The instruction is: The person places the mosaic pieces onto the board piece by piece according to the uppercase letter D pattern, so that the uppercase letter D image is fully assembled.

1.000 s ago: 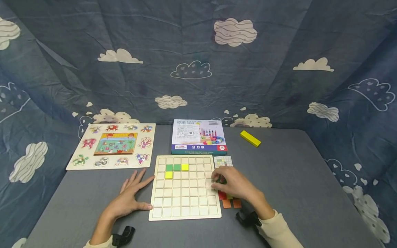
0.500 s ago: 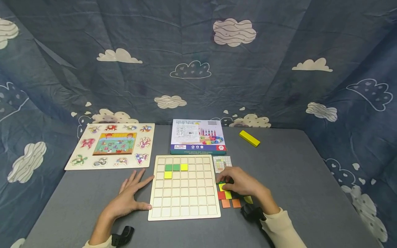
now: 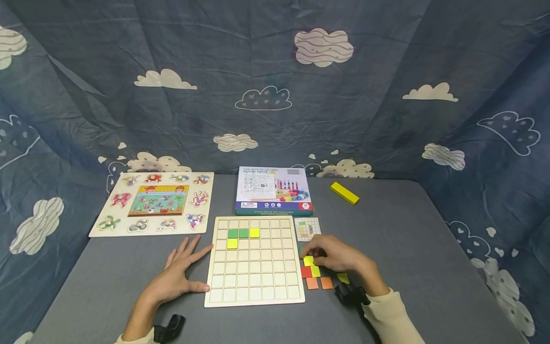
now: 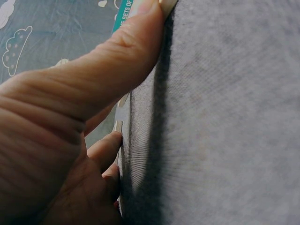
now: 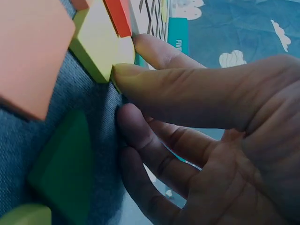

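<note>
A light wooden grid board [image 3: 266, 267] lies on the table, with two green tiles and two yellow tiles set in its upper left squares. My left hand [image 3: 174, 273] rests flat with spread fingers; thumb and index finger touch the board's left edge. Beside the board's right edge, my right hand [image 3: 337, 254] bends its thumb and index finger around a yellow tile [image 3: 308, 261], pinching it. The right wrist view shows this tile [image 5: 125, 47] partly hidden between the thumb and index fingertips. A red tile [image 3: 306, 272] and another yellow tile [image 3: 315, 271] lie just below.
Two orange tiles [image 3: 312, 283] and a yellow piece [image 3: 343, 277] lie near the right wrist. A small pattern card [image 3: 307, 229] sits beyond the right hand. Behind are a box [image 3: 273, 191], an animal puzzle board [image 3: 199, 231] and a yellow bar [image 3: 344, 193].
My right hand has drawn back from the board's right edge to the loose tiles, and its fingers have come round a yellow tile. The left hand stays at the board's edge.
</note>
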`<state>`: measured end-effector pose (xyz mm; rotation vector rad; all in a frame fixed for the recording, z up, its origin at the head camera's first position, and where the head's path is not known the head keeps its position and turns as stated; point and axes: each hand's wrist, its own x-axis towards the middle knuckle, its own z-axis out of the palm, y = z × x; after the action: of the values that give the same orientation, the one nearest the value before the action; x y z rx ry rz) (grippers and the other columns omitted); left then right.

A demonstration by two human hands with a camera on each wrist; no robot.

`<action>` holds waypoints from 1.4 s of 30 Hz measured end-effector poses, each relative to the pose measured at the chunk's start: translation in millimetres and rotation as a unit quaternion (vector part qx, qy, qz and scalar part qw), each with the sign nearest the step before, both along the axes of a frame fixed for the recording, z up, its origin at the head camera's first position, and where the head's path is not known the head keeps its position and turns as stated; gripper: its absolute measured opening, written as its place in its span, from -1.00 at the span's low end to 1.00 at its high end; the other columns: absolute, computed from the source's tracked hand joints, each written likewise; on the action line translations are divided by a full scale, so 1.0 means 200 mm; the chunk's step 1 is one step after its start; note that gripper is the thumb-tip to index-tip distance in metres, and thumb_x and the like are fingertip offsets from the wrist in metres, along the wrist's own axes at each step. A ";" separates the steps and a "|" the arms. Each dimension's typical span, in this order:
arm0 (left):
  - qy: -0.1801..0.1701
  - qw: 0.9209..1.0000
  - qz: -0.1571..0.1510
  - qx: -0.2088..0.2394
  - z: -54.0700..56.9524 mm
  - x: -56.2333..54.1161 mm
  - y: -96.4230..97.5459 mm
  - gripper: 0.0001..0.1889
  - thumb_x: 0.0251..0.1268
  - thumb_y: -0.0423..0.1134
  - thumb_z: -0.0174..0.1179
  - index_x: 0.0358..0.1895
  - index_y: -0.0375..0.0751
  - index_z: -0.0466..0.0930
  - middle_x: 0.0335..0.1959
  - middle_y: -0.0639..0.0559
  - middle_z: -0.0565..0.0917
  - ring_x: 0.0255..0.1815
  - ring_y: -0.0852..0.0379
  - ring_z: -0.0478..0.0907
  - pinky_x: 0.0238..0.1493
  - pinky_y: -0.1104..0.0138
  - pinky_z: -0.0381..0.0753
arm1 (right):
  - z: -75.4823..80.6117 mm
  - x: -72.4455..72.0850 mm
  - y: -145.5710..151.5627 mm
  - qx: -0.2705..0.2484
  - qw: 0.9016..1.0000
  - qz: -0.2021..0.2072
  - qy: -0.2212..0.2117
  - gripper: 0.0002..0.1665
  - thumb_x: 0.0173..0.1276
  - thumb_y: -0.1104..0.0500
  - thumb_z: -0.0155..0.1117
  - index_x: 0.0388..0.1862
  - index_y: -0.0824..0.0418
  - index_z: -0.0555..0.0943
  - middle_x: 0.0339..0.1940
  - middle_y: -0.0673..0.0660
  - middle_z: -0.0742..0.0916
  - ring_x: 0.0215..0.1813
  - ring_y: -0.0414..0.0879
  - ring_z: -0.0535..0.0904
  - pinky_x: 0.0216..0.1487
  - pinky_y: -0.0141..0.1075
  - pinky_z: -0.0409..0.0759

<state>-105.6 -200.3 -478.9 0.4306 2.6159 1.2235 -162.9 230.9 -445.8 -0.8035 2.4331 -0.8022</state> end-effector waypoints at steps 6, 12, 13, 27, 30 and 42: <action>-0.005 1.000 0.002 0.000 -0.01 0.00 0.00 0.07 -0.27 0.01 0.61 0.50 -0.06 0.34 0.62 -0.36 -0.05 0.61 -0.46 -0.42 0.43 -0.36 -0.48 | 0.00 -0.01 0.01 0.019 1.000 -0.013 -0.012 -0.64 0.28 0.42 0.35 -0.03 0.07 0.73 -0.18 -0.03 0.66 -0.16 -0.12 0.53 -0.09 -0.25 0.57; -0.009 1.000 0.002 -0.001 -0.01 0.00 0.00 0.08 -0.28 0.01 0.61 0.50 -0.06 0.34 0.62 -0.35 -0.05 0.61 -0.46 -0.42 0.43 -0.36 -0.48 | -0.01 -0.01 0.02 0.025 0.999 -0.033 -0.019 -0.68 0.23 0.39 0.43 -0.09 0.09 0.72 -0.25 -0.03 0.64 -0.19 -0.11 0.51 -0.15 -0.30 0.54; -0.009 1.000 0.002 -0.002 -0.01 0.00 0.00 0.08 -0.28 0.01 0.61 0.50 -0.06 0.34 0.62 -0.35 -0.05 0.61 -0.46 -0.42 0.43 -0.36 -0.48 | -0.01 -0.01 0.02 0.025 0.999 -0.037 -0.019 -0.69 0.22 0.39 0.44 -0.10 0.09 0.71 -0.27 -0.03 0.64 -0.21 -0.11 0.50 -0.17 -0.32 0.53; -0.012 1.000 0.002 0.000 -0.01 0.00 0.00 0.07 -0.27 0.01 0.60 0.50 -0.05 0.35 0.63 -0.34 -0.06 0.61 -0.45 -0.43 0.44 -0.35 -0.49 | -0.02 -0.01 0.01 0.044 0.998 -0.050 -0.003 -0.77 0.20 0.35 0.48 -0.19 0.18 0.66 -0.34 -0.02 0.63 -0.28 -0.17 0.49 -0.23 -0.38 0.52; -0.010 1.000 0.002 0.000 0.00 0.00 0.00 0.07 -0.27 0.01 0.60 0.50 -0.05 0.35 0.63 -0.35 -0.05 0.61 -0.46 -0.42 0.44 -0.35 -0.48 | -0.02 0.00 0.00 0.057 0.997 -0.047 0.007 -0.78 0.22 0.33 0.47 -0.18 0.17 0.65 -0.34 -0.01 0.61 -0.28 -0.17 0.48 -0.24 -0.36 0.51; -0.008 1.000 0.004 -0.004 -0.01 0.00 0.00 0.07 -0.27 0.01 0.61 0.50 -0.03 0.35 0.63 -0.34 -0.06 0.61 -0.45 -0.42 0.44 -0.36 -0.47 | 0.01 0.00 0.00 0.066 0.997 -0.035 0.012 -0.84 0.28 0.24 0.45 -0.21 0.12 0.63 -0.38 -0.04 0.58 -0.29 -0.16 0.47 -0.24 -0.31 0.48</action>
<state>-105.9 -199.5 -480.2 0.4083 2.6113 1.2134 -162.6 231.5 -443.0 -0.6857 2.5169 -0.6512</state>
